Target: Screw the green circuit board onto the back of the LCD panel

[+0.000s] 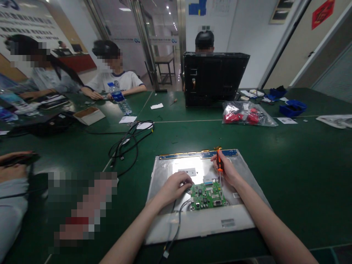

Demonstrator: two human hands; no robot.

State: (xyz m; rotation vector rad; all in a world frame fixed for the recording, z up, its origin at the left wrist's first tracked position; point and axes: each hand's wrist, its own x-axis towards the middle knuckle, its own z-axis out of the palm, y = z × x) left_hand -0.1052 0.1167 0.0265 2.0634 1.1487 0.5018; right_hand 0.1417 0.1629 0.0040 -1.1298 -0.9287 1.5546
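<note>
A flat silver display panel lies on the green table before me, with a green circuit board on its metal back. My right hand grips a screwdriver by its orange and black handle. Its shaft points down to the right side of the board. My left hand rests at the board's upper left corner, fingers curled; whether they pinch anything is hidden. A thin cable runs from the board's left side over the panel's near edge to a white connector. Along the far edge sits a blue circuit strip.
Black cables lie coiled left of the panel. Beyond it are a plastic bag with red items, an upright black monitor housing, blue trays and a water bottle. Several people sit around the table; another person's hand is at left.
</note>
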